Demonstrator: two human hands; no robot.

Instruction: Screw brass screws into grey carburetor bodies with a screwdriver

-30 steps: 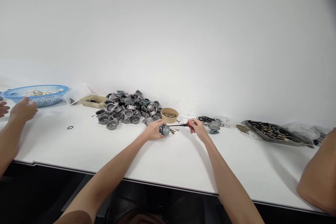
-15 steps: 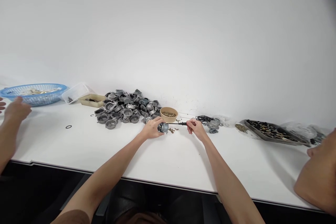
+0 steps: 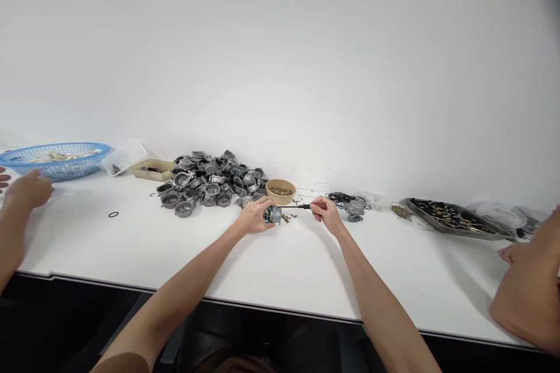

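Note:
My left hand is closed around a grey metal carburetor, held just above the table. Gripped by its dark handle, a screwdriver lies sideways in my right hand. Its thin shaft points left and its tip meets the carburetor's right side. Small brass pieces lie scattered on the table just beside the carburetor. Behind them stands a tan tub filled with small brass parts.
Grey metal bowls form a heap at the left. Farther left are a yellow tray, a clear box and a blue basket by a co-worker's hand. At right lie another carburetor, a dark tray and another person's arm.
The screwdriver handle appears slightly turned within my right hand, now showing a reddish side. Both my hands stay almost in place. The person's arm at right has shifted a little.

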